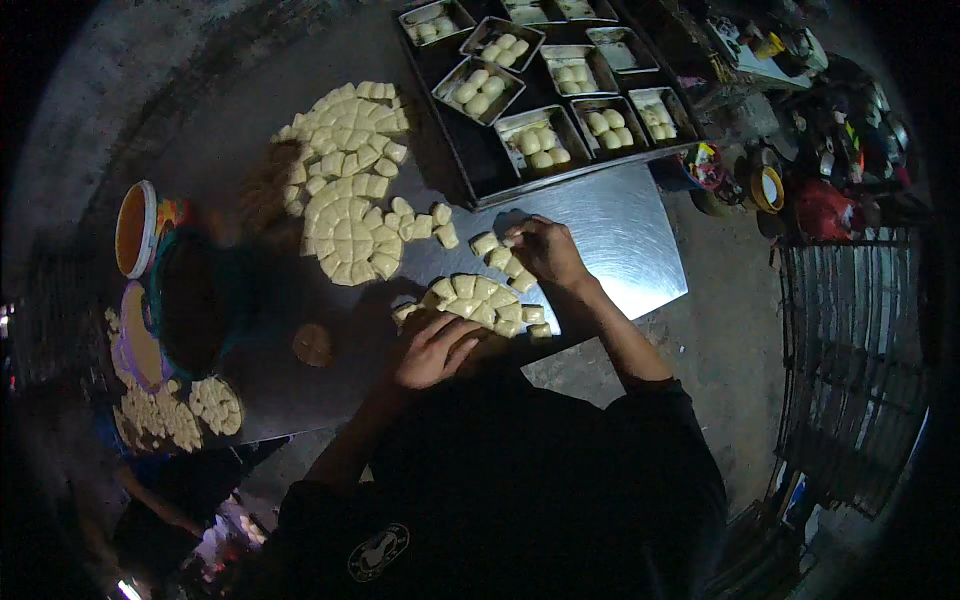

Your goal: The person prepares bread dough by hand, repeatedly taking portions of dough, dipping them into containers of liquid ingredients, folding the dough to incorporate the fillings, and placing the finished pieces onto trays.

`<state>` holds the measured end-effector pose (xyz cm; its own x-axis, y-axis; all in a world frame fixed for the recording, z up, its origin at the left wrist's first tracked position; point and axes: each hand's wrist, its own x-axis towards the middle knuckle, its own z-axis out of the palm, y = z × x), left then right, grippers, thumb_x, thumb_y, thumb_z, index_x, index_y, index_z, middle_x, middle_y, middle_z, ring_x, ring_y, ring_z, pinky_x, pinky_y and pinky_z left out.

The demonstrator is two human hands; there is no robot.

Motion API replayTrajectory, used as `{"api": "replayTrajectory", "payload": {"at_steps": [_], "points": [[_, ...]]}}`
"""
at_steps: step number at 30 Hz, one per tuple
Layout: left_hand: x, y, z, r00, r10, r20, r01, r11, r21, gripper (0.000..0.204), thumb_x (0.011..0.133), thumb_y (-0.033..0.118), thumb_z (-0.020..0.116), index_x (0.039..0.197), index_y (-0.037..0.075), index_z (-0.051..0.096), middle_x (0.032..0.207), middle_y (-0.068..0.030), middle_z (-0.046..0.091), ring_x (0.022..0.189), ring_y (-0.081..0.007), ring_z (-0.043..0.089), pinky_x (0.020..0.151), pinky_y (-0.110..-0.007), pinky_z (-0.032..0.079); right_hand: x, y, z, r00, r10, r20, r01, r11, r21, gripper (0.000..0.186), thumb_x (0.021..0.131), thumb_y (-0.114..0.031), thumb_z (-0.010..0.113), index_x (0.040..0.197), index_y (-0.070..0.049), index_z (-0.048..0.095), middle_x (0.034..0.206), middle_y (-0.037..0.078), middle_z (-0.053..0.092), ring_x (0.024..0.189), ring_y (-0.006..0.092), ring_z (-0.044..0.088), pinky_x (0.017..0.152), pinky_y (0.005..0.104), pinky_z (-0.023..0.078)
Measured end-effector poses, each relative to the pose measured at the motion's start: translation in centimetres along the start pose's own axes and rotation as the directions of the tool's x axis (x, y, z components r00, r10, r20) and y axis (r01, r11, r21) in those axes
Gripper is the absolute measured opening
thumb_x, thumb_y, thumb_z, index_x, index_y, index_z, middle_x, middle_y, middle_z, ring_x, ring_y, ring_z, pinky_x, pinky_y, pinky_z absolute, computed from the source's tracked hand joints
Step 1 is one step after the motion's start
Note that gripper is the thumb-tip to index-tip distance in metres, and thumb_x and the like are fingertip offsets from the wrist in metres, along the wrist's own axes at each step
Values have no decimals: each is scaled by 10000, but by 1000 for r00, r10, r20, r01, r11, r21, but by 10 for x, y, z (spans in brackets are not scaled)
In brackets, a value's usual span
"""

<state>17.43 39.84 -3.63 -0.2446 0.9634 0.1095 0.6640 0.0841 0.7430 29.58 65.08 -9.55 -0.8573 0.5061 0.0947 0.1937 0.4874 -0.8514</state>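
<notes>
1. Dough pieces (480,300) lay in a cut cluster near the desk's (620,240) front edge, under both hands.
2. The left hand (432,350) rested curled on the cluster's near side; the right hand (545,250) pinched one piece at the far side.
3. Bare steel stayed open to the right, up to the corner.
4. Nine small tins (540,140) filled a dark tray (470,170) behind; two bigger cut rounds (345,190) lay to the left.

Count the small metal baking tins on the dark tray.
10 tins on the dark tray: top row; second row; front row. More may be cut off at the top edge.
</notes>
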Motion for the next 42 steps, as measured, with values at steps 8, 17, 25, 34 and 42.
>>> {"api": "replayTrajectory", "payload": {"at_steps": [8, 17, 25, 34, 42], "points": [[23, 68, -52, 885, -245, -395, 45, 891, -453, 215, 897, 15, 599, 1109, 2, 622, 1017, -93, 624, 934, -181, 600, 819, -284, 470, -35, -159, -2, 984, 112, -135, -24, 846, 533, 279, 775, -23, 746, 1039, 12, 664, 993, 68, 615, 1018, 160, 571, 903, 286, 424], [-67, 46, -145, 645, -286, -709, -217, 821, -529, 221, 918, 73, 588, 1122, -9, 609, 1066, -139, 603, 936, -177, 592, 765, -271, 472, 0, -275, 116, 999, -23, -31, 39, 640, 767, 271, 750, 42, 745, 1015, 18, 696, 969, 126, 694, 924, 180, 648, 828, 281, 510], [-160, -32, -227, 177, 456, -872, -775, 611, 162, 528, 784, 562, 624, 934, 58, 666, 902, -106, 668, 869, -274, 651, 876, -461, 502, -7, -406, 250, 917, -177, 357, -205, 558, 804, 611, 747, 107, 646, 1318, 41, 438, 1068, 106, 635, 1010, 171, 620, 900, 278, 477], [-221, -91, -209, 96, -218, -971, -886, 426, -183, 498, 835, 219, 716, 1214, 45, 445, 1068, -134, 607, 896, -225, 607, 801, -366, 497, 8, -454, 345, 712, -213, 669, -438, 610, 660, 787, 862, -128, 665, 1471, -21, 178, 1165, 81, 574, 1107, 168, 554, 922, 283, 454], [-283, -127, -219, 122, -786, -606, -276, 559, -782, 436, 876, 152, 673, 1258, 44, 491, 1133, -81, 538, 1091, -143, 501, 935, -323, 438, 103, -419, 397, 514, -535, 671, 703, 711, 29, 450, 843, -25, 605, 1283, -50, 516, 1034, 164, 674, 889, 282, 683, 768, 333, 536]]}}
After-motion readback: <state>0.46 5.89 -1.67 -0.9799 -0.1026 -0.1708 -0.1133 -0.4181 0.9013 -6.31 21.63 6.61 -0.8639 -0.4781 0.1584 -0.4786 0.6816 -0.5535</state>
